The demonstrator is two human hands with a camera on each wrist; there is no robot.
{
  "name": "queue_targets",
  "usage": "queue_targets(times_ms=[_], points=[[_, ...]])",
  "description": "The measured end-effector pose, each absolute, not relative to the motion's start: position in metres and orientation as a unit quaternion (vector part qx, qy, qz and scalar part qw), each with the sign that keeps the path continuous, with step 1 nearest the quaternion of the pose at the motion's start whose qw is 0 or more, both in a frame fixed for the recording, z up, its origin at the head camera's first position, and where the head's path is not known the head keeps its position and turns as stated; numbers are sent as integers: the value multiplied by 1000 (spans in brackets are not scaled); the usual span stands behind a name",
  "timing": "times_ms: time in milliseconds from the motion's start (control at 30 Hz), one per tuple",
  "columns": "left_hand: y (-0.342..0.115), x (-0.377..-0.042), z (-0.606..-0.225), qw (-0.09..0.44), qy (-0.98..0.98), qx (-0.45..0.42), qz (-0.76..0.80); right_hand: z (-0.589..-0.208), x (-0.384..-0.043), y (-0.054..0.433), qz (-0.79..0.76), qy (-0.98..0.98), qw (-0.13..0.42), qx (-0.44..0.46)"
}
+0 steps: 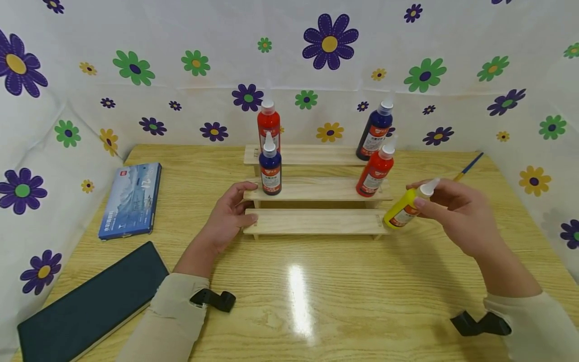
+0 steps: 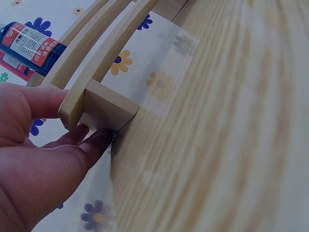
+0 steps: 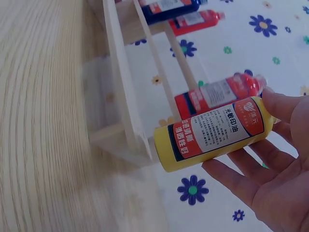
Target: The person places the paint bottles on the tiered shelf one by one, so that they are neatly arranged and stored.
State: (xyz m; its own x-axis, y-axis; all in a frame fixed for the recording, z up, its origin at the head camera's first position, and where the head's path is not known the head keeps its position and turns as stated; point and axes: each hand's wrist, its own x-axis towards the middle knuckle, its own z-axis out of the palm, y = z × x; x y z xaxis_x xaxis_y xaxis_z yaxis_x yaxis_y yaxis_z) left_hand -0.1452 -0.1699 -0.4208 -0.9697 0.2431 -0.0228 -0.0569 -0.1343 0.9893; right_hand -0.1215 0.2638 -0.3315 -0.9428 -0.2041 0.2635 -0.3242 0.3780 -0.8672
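A three-tiered wooden display rack stands on the table. My left hand grips its left end; in the left wrist view the hand's fingers curl at the end of the front step. My right hand holds a yellow ink bottle with a white nozzle, tilted, by its upper part. The base of this bottle is at the right end of the front step. On the middle step stand a blue bottle at left and a red bottle at right. A red bottle and a blue bottle stand on the top step.
At left lie a blue-and-white box and a dark flat board. A blue-handled paintbrush lies at the back right. Flower-printed white cloth rises behind and beside the wooden table.
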Motion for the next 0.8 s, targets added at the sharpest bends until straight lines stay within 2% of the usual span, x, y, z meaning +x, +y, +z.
queue_targets(times_ms=[433,800], points=[[-170,-145,-421,99,653,74,747,-321,-121,220,529,-813,53,240],[-171,-146,-422,98,648,81,751,-314,-129,176,554,-786,16,274]])
